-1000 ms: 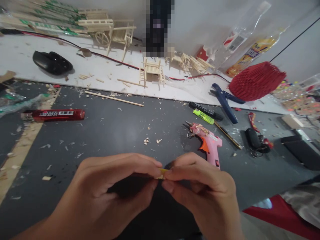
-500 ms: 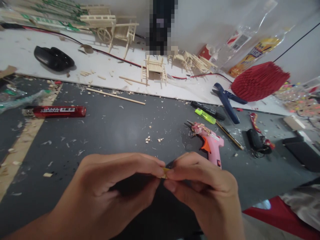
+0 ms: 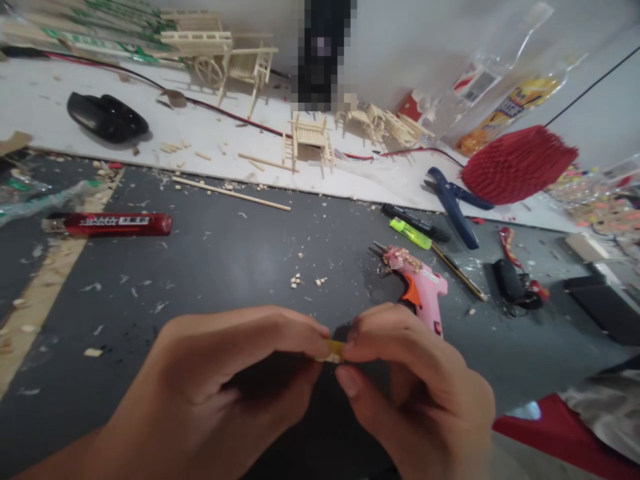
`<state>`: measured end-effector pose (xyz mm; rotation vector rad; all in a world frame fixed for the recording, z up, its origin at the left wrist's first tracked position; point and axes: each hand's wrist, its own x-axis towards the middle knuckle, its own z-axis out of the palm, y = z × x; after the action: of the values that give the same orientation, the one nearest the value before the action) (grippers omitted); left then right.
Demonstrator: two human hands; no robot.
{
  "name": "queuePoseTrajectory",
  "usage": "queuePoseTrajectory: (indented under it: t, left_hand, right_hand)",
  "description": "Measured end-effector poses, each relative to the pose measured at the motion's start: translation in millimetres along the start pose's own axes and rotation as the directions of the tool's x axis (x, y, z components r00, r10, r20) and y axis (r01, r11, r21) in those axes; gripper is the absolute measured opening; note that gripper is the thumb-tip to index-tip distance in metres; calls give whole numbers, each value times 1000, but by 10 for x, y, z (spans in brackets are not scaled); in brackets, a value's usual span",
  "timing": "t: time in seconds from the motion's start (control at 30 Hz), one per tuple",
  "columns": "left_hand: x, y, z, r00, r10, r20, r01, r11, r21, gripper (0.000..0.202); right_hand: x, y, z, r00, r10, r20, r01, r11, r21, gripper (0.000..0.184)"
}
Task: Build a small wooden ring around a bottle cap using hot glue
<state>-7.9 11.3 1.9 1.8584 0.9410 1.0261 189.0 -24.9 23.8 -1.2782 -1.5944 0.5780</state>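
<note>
A small yellow piece with pale bits along its lower edge is held up above the grey table, close to me. My left hand pinches its left end between thumb and fingers. At the right end, the forefinger of my right hand touches the piece, the thumb a little below with a narrow gap. Both hands hide most of the piece, so its exact kind is unclear. Beyond the fingers lie small cut bits of wood. A pink glue gun rests just past my right hand.
A red lighter lies at left and a thin wooden stick at the back. Dark blue cutters, a yellow-green highlighter and keys are at right. Small wooden models, including a stick chair, stand on the white board.
My right hand has shifted slightly right and its thumb has dropped away from the forefinger. More of the yellow piece shows between the hands. My left hand has barely moved.
</note>
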Motion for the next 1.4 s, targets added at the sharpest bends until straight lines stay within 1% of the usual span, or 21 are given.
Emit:
queuePoseTrajectory:
  t: [0.2, 0.33, 0.47, 0.63, 0.77, 0.83, 0.87, 0.9, 0.93, 0.97, 1.0, 1.03, 1.07, 1.1, 1.13, 1.17, 1.2, 1.27, 1.33, 1.4]
  left_hand:
    - [19, 13, 7, 1000, 1, 22, -1, 1000, -5, 28]
    - [17, -7, 6, 999, 34, 33, -33, 999, -14, 27]
    - [4, -16, -5, 998, 28, 49, -28, 1000, -14, 28]
    - [28, -20, -9, 996, 53, 67, -53, 999, -11, 25]
    - [30, -29, 2, 995, 77, 64, -77, 997, -11, 26]
    - [17, -30, 8, 996, 70, 51, -70, 998, -3, 27]
    - [8, -29, 10, 998, 52, 40, -52, 999, 4, 27]
    - [-1, -28, 11, 999, 27, 26, -27, 1000, 11, 27]
    - [-10, -26, 11, 1000, 0, 6, 0, 1000, 11, 28]
    - [-15, -24, 9, 999, -33, -7, 33, 999, 0, 28]
    - [-17, -23, 7, 998, -70, -9, 70, 997, -28, 28]
    - [-14, -22, 2, 994, -111, -1, 110, 991, -77, 27]
    - [-5, -22, -3, 988, -154, 20, 156, 977, -145, 27]
    - [8, -22, -9, 978, -203, 49, 209, 953, -218, 27]
    - [25, -23, -15, 965, -249, 81, 262, 921, -290, 27]
    - [44, -26, -22, 951, -291, 107, 310, 883, -352, 27]
    - [61, -29, -28, 938, -321, 128, 346, 848, -402, 27]
    - [85, -42, -40, 917, -357, 179, 399, 789, -467, 31]
    - [88, -61, -49, 899, -375, 228, 437, 730, -525, 32]
    - [77, -86, -55, 880, -392, 269, 473, 672, -570, 29]
  right_hand:
    - [50, -23, 15, 999, -32, 18, 33, 997, -68, 20]
    - [52, -46, -2, 999, -36, 37, 38, 996, -79, 20]
    - [46, -65, -13, 998, -24, 51, 29, 996, -87, 20]
    - [64, -35, -38, 996, -40, 79, 46, 996, -78, 21]
    - [33, -13, -40, 990, -33, 136, 43, 996, -76, 23]
    - [-15, -15, -76, 987, -13, 162, 29, 995, -99, 23]
    - [-44, -14, -120, 992, 16, 129, 2, 990, -138, 21]
    - [-74, -7, -184, 997, 61, 49, -50, 979, -199, 17]
    - [-100, 9, -270, 990, 123, -68, -137, 951, -277, 11]
    - [-121, 37, -373, 961, 184, -205, -248, 901, -355, 3]
    - [-132, 77, -486, 911, 244, -334, -375, 827, -419, 11]
    - [-132, 128, -599, 860, 304, -410, -486, 736, -472, 22]
    - [-122, 187, -702, 829, 367, -422, -554, 642, -531, 33]
    - [-102, 248, -786, 802, 438, -406, -596, 552, -582, 41]
    - [-76, 308, -844, 777, 510, -370, -616, 489, -618, 45]
    - [-47, 362, -877, 744, 584, -325, -629, 448, -635, 48]
    - [-20, 408, -886, 709, 646, -283, -643, 427, -636, 48]
    - [15, 474, -864, 652, 716, -251, -695, 431, -575, 43]
    - [5, 512, -842, 625, 728, -284, -748, 452, -486, 37]
    - [-59, 533, -863, 617, 723, -312, -781, 512, -358, 35]
